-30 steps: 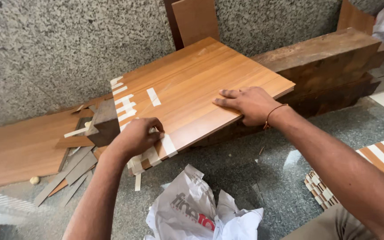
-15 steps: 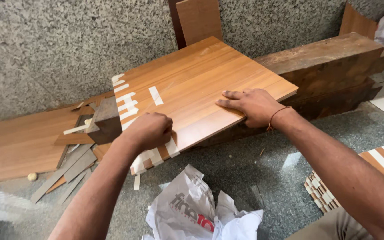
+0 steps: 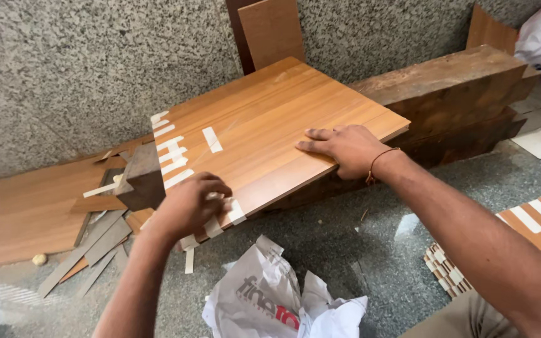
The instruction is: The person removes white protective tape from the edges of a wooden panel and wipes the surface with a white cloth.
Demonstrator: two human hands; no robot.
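A tan wood-laminate board (image 3: 270, 131) lies tilted across a dark wooden beam (image 3: 446, 100). Strips of white tape (image 3: 170, 150) run along the board's left edge, and one more strip (image 3: 212, 139) sits further in. My left hand (image 3: 189, 203) curls at the board's near left corner, its fingers pinching a white tape strip (image 3: 223, 205) there. My right hand (image 3: 345, 147) lies flat on the board's near edge, fingers spread, pressing it down. A thin bracelet circles that wrist.
A crumpled white plastic bag (image 3: 270, 300) lies on the grey stone floor below the board. Laminate sheets and grey offcut strips (image 3: 89, 244) litter the left. Another taped board (image 3: 533, 219) sits at right. A speckled granite wall (image 3: 64, 69) stands behind, with boards leaning on it.
My left hand has shifted slightly along the board's near left corner, working at the tape. My right hand stays pressed on the board.
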